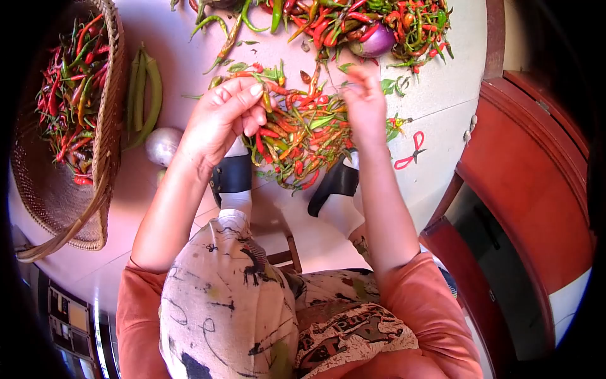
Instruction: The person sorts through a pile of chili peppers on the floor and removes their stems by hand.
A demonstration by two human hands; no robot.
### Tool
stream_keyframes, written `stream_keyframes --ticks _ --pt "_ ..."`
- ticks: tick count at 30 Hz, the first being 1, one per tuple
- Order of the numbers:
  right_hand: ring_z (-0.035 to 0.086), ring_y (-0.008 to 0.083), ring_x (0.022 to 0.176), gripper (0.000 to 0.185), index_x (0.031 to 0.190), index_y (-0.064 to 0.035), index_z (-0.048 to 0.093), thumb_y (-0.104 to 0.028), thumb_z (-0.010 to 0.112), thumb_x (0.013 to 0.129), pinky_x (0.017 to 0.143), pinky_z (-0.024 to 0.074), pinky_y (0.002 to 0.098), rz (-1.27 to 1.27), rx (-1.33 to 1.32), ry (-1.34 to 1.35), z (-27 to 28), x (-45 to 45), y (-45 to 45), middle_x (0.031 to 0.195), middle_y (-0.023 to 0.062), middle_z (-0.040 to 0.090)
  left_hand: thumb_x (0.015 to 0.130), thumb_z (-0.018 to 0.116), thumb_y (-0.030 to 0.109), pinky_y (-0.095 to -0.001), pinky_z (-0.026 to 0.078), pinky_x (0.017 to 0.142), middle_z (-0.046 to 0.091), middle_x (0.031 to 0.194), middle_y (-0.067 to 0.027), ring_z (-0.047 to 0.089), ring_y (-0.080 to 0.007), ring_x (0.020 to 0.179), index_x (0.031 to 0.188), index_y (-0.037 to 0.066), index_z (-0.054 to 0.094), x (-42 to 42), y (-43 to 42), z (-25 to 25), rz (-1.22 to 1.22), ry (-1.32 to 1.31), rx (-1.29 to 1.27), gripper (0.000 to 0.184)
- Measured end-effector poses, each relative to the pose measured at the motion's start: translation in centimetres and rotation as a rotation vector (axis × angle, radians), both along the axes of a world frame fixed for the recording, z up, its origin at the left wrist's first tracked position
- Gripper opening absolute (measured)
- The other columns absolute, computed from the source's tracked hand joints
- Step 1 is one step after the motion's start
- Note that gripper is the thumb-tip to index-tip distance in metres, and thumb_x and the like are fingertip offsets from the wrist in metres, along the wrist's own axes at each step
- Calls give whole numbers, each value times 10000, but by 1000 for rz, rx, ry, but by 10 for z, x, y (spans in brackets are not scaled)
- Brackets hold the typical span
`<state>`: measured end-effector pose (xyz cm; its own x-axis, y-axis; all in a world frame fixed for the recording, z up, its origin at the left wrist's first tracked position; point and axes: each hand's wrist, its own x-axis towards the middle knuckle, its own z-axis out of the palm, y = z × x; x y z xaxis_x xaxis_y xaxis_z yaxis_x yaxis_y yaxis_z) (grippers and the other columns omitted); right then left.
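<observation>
My left hand [228, 112] is closed, pinching a yellow-green chili pepper [266, 100] between thumb and forefinger. Below its curled fingers hangs a red chili [259, 143]; whether they grip it is unclear. My right hand [366, 101] is raised at the right side of the pile, its fingers smeared by motion, so what they hold cannot be made out. Between and under both hands lies a loose pile of red, orange and green chilies [303, 136] on the floor, in front of my feet.
A wicker basket [101, 189] of chilies stands at left, beside long green gourds [150, 95] and a pale round object [164, 145]. A bigger chili heap [328, 25] with a purple eggplant [374, 42] lies ahead. Red-handled scissors [415, 152] and reddish wooden furniture [524, 164] are at right.
</observation>
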<state>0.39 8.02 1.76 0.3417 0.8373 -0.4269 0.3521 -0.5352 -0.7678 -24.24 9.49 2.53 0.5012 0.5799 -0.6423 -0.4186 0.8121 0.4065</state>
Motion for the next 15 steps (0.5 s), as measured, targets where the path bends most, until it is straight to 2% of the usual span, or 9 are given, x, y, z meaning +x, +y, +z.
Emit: stream_keyframes --ticks 2,5,6,7,8,9,11,12,15 --pt "522 99 914 458 1269 -61 459 5 525 820 751 451 234 -134 60 -27 -1 23 16 1206 98 518 892 581 195 -205 388 485 582 699 -38 480 -86 509 888 33 564 0 3 17 134 56 -11 163" --pt "551 162 934 547 1316 -65 381 -226 626 854 741 463 260 -366 -93 62 17 32 48 1189 95 514 879 588 180 -206 391 464 578 797 -50 494 -92 547 1024 -8 549 -40 16 51 414 117 282 241" --pt "556 183 934 580 1319 -79 372 -291 637 849 736 465 277 -455 -105 121 17 31 55 1172 94 522 874 580 164 -189 397 520 527 850 -52 475 -90 650 1060 -38 518 -63 23 62 604 -81 162 281" --pt "561 203 933 615 1322 -92 362 -356 648 844 730 467 295 -543 -114 187 12 30 65 1154 93 530 853 580 149 -194 386 593 461 868 -47 423 -104 734 1109 -78 483 -82 31 62 750 -550 209 355" --pt "561 251 958 633 1316 -116 370 -429 638 835 762 469 385 -608 -143 293 2 35 74 1155 105 530 814 592 135 -223 370 648 426 872 -54 381 -125 762 1207 -104 424 -104 36 61 806 -537 295 490" --pt "548 293 991 622 1307 -128 387 -459 623 836 840 444 469 -628 -192 356 -7 40 83 1180 105 523 798 593 155 -252 360 651 429 901 -72 388 -146 771 1294 -107 354 -115 38 67 947 -545 205 609" --pt "532 322 1014 611 1280 -131 415 -491 616 828 900 414 492 -637 -246 425 -18 34 96 1183 94 530 812 584 208 -265 353 666 425 912 -79 382 -159 781 1329 -98 321 -119 33 71 950 -484 190 657" --pt "578 326 945 603 1211 -150 359 -415 694 786 781 456 509 -647 -260 500 -35 41 98 1160 127 539 821 579 242 -270 351 669 424 910 -75 381 -162 781 1335 -95 316 -113 30 71 919 -446 185 669" --pt "591 303 918 575 1194 -147 386 -401 698 783 742 475 473 -689 -152 492 -35 34 96 1087 115 572 874 543 347 -289 358 683 464 942 -81 391 -170 784 1323 -64 358 -91 20 60 782 -480 211 636"
